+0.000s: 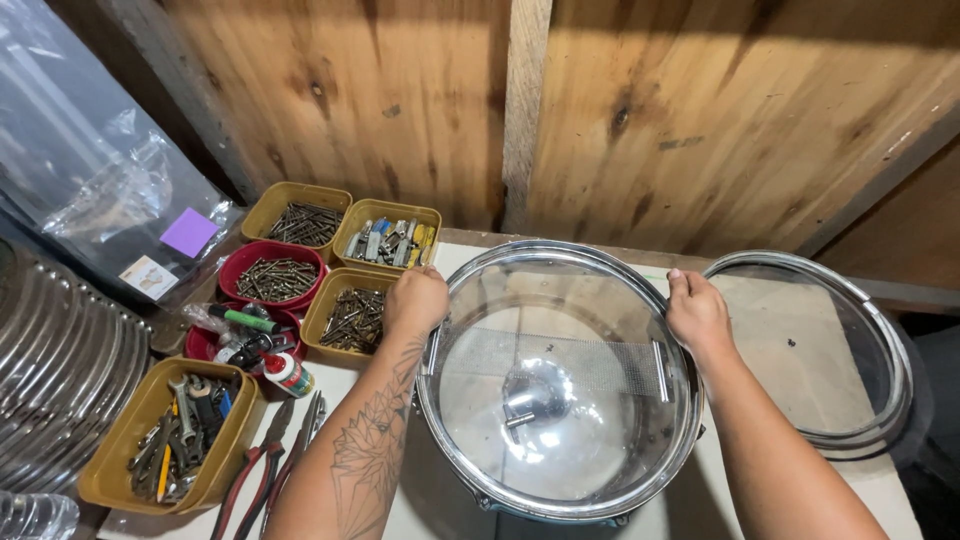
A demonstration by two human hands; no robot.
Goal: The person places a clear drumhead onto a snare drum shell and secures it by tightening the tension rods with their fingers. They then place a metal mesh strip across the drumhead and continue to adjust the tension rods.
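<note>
A round drum with a clear head and a chrome hoop stands on the table in front of me; a strip of metal snare wires crosses its middle. My left hand grips the hoop at its upper left edge. My right hand grips the hoop at its upper right edge. Both forearms reach in from below, one on each side of the drum.
A second clear drumhead in a metal hoop lies to the right. Left of the drum stand yellow trays and a red bowl of screws and bits, a tray of wrenches, red-handled pliers. A plank wall rises behind.
</note>
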